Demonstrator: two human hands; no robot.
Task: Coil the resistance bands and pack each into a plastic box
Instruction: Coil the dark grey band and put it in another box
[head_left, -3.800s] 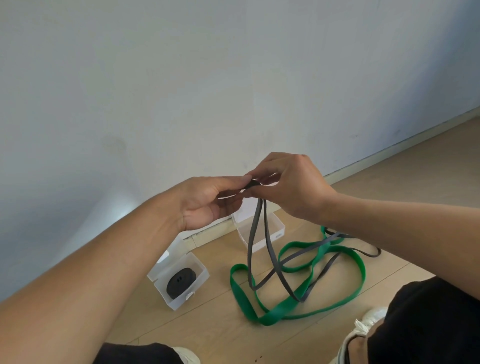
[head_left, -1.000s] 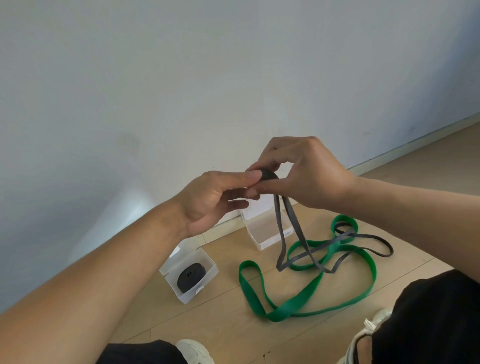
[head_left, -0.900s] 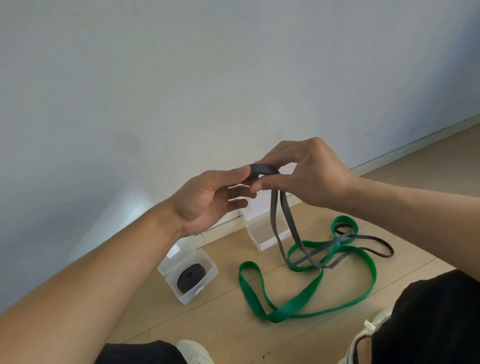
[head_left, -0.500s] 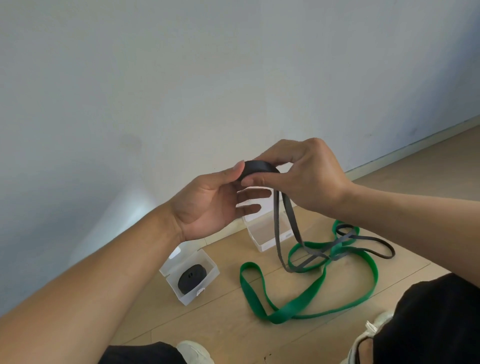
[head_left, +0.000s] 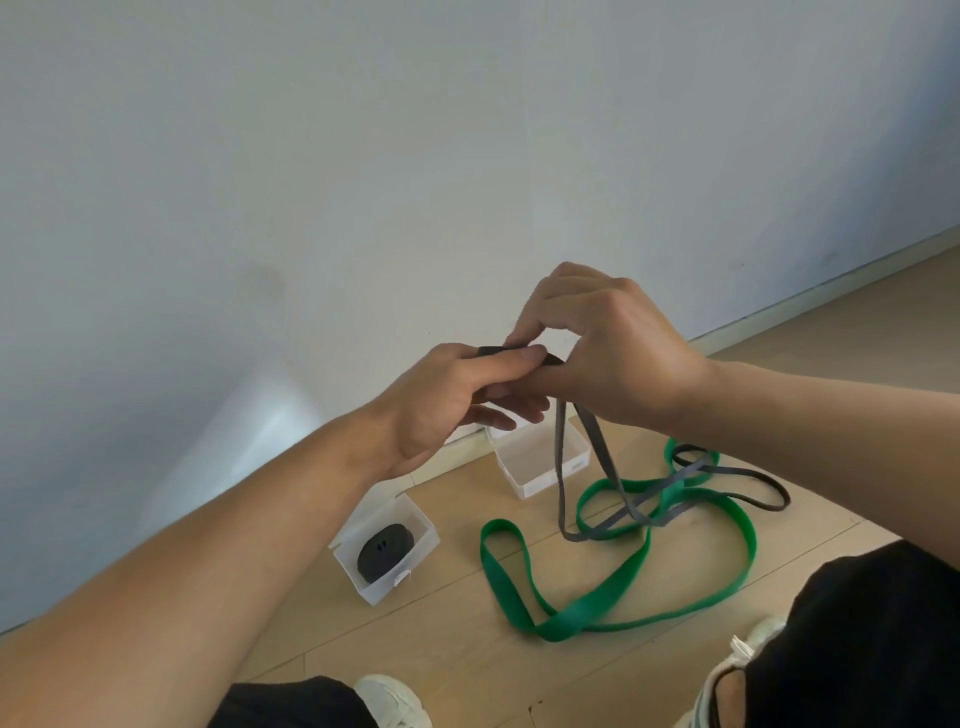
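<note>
Grey band (head_left: 592, 441) pinched between left hand (head_left: 447, 405), right hand (head_left: 608, 348).

Indoor room – wood floor (head_left: 415, 639), plain wall (head_left: 363, 156)

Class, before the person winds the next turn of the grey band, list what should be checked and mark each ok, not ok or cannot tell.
1. Both hands on the coil: left hand and right hand grip the grey band: ok.
2. Coil tight and even: hidden by fingers: cannot tell.
3. Loose grey tail free: it crosses the green band on the floor: not ok.
4. Empty box open and near: ok.
5. Other box already holds a black coiled band: ok.
</note>
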